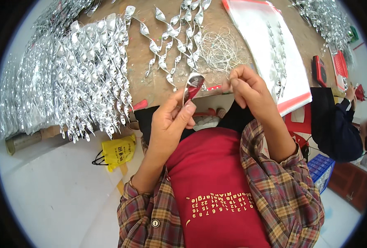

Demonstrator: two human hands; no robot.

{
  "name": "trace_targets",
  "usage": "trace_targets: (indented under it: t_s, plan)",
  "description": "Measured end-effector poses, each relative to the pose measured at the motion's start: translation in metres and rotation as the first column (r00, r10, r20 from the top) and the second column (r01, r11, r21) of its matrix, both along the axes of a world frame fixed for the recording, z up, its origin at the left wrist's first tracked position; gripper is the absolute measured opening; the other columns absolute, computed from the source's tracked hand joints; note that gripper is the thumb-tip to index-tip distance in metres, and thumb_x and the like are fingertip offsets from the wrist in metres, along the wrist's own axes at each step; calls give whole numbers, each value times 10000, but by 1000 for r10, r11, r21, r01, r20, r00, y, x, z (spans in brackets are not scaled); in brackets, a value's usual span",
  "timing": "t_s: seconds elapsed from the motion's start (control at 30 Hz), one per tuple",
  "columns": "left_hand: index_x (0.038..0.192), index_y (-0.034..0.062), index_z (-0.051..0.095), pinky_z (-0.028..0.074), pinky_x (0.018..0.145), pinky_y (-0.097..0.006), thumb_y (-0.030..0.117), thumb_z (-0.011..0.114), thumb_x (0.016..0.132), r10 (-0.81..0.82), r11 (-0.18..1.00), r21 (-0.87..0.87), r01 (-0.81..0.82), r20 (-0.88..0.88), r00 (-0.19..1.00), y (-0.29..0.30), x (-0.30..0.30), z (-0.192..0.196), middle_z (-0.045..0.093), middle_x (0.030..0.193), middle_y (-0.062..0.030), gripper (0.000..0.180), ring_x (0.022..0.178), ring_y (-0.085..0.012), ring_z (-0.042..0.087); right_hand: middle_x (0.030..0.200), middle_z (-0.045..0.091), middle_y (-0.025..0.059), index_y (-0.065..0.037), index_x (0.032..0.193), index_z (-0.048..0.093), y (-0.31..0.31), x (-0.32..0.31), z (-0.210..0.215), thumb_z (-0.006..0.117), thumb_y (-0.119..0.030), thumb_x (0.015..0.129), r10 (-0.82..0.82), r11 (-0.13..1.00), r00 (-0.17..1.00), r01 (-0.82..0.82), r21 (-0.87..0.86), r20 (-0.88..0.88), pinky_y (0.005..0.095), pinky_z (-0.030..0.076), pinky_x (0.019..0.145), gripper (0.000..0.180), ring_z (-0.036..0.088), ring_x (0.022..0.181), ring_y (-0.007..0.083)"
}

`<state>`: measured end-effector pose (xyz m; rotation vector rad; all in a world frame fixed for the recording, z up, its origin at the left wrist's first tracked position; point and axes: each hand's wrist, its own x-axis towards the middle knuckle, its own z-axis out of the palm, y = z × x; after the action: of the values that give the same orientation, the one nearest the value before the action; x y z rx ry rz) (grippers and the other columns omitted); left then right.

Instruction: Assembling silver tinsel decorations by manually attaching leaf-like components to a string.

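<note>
My left hand [171, 120] is closed around a shiny silver strip [194, 86], pinched between thumb and fingers; its curved surface reflects dark red. To the right, my right hand [249, 89] is raised at the table's front edge with thumb and forefinger pressed together. Whatever lies between those fingertips is too small to make out. Just beyond them is a loose tangle of thin pale string [221, 47]. Several twisted silver spirals [163, 62] rest on the brown table [140, 89], ahead of my left hand.
Many silver spirals [90, 70] hang over the table's left edge. On the right lie clear red-edged plastic bags [253, 29] and a red box-shaped device [319, 71]. A yellow bag [119, 151] is below at left, a blue crate [320, 169] at right. Another person [338, 128] sits far right.
</note>
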<state>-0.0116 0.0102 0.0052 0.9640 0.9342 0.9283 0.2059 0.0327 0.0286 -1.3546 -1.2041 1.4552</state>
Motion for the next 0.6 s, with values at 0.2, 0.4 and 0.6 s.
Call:
trace_targets:
  t_s: [0.2,0.4,0.6]
  plan:
    - [1251,21,498,430,614,-185,57,589,867,-68,981,163,103,-205,976,-4,9,-1,540,947,-30,396,722,-58,495,653,416,-35,-31,907,449,-22,-10,28,463,-107,911,96,995,971,-100,-9,-220,168,234,447,77,326,502,15]
    - [1217,63,558,450,664,-249,26,667,779,32,937,338,84,-323,946,-7,11,5,546,834,-70,453,727,-136,544,656,429,-37,-39,914,462,-24,-13,23,471,-122,915,138,990,983,-136,27,-121,168,254,471,84,343,546,16]
    - [1227,74,555,450,662,-251,33,671,777,54,926,370,72,-320,946,-8,10,1,548,834,-73,467,725,-142,546,664,441,-36,-41,915,465,-24,-12,20,464,-126,918,169,985,979,-171,-8,-115,166,258,473,85,342,549,12]
